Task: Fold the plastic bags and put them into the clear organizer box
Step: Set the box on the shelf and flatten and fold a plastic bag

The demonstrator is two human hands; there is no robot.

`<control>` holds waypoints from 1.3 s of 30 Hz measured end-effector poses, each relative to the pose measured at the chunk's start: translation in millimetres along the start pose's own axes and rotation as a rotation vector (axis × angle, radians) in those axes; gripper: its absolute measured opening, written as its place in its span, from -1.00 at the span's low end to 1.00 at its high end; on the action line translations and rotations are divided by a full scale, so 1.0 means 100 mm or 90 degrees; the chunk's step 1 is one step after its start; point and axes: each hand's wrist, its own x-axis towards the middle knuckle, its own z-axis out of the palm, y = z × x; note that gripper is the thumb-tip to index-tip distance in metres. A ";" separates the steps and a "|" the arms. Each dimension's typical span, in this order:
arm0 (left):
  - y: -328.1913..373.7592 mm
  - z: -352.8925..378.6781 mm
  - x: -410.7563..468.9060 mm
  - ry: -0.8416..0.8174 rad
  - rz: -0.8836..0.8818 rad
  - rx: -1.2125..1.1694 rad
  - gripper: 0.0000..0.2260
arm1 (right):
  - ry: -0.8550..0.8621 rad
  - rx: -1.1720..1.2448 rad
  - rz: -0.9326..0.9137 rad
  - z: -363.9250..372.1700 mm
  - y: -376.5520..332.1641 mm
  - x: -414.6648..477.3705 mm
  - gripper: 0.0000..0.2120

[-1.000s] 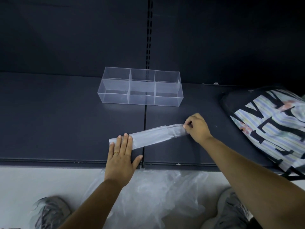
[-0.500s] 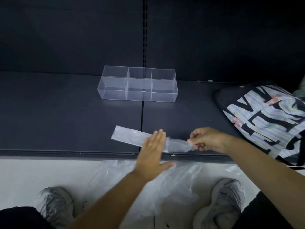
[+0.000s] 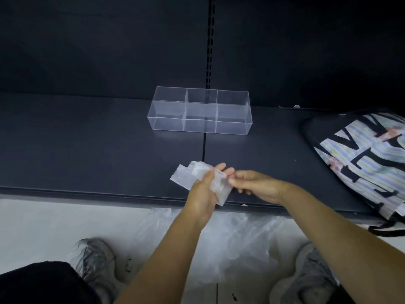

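Between both hands, just over the shelf's [image 3: 87,161] front edge, is a partly folded plastic bag [image 3: 195,174]. The left hand [image 3: 202,194] grips it between thumb and fingers, and the right hand [image 3: 256,186] pinches its end. Beyond the hands, well apart, stands the clear organizer box [image 3: 166,121]. Below them, loose plastic bags [image 3: 236,240] lie on the floor [image 3: 43,227].

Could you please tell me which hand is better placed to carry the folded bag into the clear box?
Probably the left hand: its thumb and fingers wrap the middle of the folded bag, while the right hand only pinches one end. The organizer box sits straight ahead of both.
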 end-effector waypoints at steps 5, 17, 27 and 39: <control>0.04 -0.24 0.21 0.035 -0.061 -0.045 -0.73 | 0.116 -0.051 0.038 0.13 0.23 0.20 -0.87; 0.27 -0.61 0.42 0.464 0.269 0.463 -0.77 | 0.179 -0.160 0.082 0.14 0.30 0.30 -0.88; -0.59 -0.54 -0.02 -0.033 0.413 0.984 -0.44 | 0.150 0.011 0.182 0.19 0.11 0.19 -0.93; -0.14 -0.46 0.11 0.079 0.181 0.651 -0.73 | 0.108 0.015 0.022 0.28 0.05 0.22 -0.65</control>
